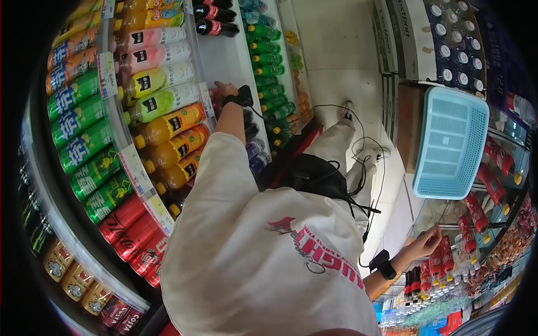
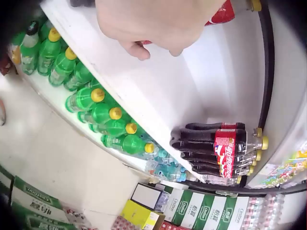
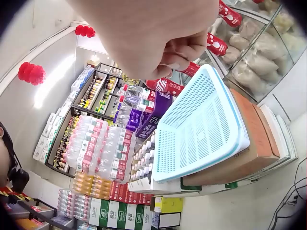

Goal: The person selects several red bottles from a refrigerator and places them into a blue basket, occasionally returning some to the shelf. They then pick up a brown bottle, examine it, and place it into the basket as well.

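Observation:
My left hand (image 1: 226, 91) reaches into a white cooler shelf (image 2: 144, 81) and grips a cola bottle (image 2: 224, 13) with a red label and yellow cap. Most of the bottle is hidden under the hand; a bit of red shows by the fingers. Further along the same shelf lies a group of dark cola bottles (image 2: 225, 148) with red labels. My right hand (image 1: 427, 243) hangs at the other side with its fingers loosely curled, holding nothing. Red-labelled bottles (image 1: 448, 253) stand behind it in the head view.
Juice bottles (image 1: 171, 126) and cans (image 1: 84, 148) fill the racks at the left. Green bottles (image 2: 100, 112) line the neighbouring shelf. A light-blue plastic basket (image 1: 421, 151) sits on a cardboard box (image 3: 256, 139). Cables (image 1: 364, 137) trail by the legs on the tiled floor.

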`<state>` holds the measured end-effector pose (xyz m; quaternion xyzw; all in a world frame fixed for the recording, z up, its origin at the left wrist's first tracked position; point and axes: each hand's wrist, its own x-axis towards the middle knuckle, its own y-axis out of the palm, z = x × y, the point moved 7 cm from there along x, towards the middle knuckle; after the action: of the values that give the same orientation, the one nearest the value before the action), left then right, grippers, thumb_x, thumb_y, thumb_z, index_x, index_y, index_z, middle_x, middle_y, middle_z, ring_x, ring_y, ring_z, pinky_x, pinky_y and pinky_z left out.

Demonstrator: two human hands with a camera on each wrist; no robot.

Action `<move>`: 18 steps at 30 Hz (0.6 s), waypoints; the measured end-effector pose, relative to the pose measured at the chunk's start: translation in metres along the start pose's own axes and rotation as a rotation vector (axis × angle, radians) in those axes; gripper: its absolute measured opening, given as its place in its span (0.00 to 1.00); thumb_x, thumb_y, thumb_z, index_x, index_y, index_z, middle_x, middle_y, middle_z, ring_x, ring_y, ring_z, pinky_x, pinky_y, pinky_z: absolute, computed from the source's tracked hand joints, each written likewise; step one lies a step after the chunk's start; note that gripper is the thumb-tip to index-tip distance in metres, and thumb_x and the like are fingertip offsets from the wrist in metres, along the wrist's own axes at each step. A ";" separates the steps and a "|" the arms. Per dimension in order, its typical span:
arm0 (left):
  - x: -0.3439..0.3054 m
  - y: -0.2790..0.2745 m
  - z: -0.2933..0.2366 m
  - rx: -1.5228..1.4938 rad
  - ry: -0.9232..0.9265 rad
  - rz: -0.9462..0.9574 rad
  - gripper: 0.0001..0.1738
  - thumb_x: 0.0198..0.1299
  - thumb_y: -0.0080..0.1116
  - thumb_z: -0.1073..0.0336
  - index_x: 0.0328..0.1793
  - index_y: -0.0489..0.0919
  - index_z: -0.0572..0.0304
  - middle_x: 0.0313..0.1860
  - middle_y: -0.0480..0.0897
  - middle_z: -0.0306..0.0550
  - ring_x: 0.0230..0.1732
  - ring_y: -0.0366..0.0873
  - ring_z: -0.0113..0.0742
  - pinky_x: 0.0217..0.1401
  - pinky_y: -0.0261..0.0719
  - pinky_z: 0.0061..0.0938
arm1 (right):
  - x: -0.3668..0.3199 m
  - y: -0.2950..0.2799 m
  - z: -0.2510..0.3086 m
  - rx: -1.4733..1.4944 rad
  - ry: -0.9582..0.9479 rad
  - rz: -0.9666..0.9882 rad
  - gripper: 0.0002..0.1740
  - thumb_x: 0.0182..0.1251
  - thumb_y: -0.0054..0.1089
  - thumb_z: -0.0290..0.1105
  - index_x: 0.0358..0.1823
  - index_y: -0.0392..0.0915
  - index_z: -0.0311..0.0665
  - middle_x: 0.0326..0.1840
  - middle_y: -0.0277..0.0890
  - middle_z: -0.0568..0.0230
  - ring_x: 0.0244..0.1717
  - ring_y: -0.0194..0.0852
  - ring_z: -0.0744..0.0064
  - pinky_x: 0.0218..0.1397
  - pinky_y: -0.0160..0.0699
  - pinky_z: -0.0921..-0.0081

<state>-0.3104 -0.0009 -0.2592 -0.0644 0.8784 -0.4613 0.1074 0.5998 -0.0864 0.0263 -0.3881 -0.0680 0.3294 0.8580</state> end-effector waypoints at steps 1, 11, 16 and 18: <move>0.021 0.006 0.002 0.122 0.066 0.000 0.27 0.70 0.55 0.58 0.72 0.71 0.62 0.58 0.84 0.59 0.58 0.84 0.54 0.57 0.81 0.40 | 0.000 0.003 -0.007 -0.002 0.010 0.016 0.16 0.82 0.57 0.38 0.56 0.83 0.32 0.35 0.72 0.74 0.29 0.57 0.84 0.29 0.54 0.80; 0.053 0.011 0.044 -0.090 -0.161 -0.037 0.49 0.63 0.59 0.31 0.75 0.73 0.67 0.76 0.74 0.60 0.69 0.77 0.50 0.75 0.70 0.33 | 0.001 0.024 -0.004 -0.021 0.052 0.085 0.17 0.84 0.54 0.38 0.59 0.80 0.31 0.42 0.75 0.69 0.35 0.63 0.82 0.34 0.62 0.80; 0.042 0.004 0.029 -0.091 -0.189 0.009 0.49 0.59 0.63 0.33 0.74 0.74 0.67 0.75 0.76 0.60 0.68 0.78 0.50 0.75 0.70 0.39 | 0.006 0.029 0.011 0.125 -0.029 0.035 0.12 0.81 0.58 0.32 0.53 0.84 0.32 0.31 0.66 0.77 0.26 0.49 0.86 0.26 0.47 0.81; 0.047 0.010 0.025 -0.171 -0.146 0.027 0.47 0.60 0.62 0.34 0.73 0.75 0.67 0.73 0.77 0.59 0.67 0.79 0.51 0.74 0.72 0.40 | 0.012 0.028 -0.007 0.126 -0.064 0.049 0.12 0.81 0.57 0.32 0.53 0.85 0.32 0.31 0.67 0.77 0.26 0.49 0.86 0.26 0.47 0.81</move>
<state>-0.3496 -0.0251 -0.2870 -0.0950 0.9051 -0.3774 0.1714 0.5977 -0.0697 -0.0005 -0.3242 -0.0648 0.3660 0.8699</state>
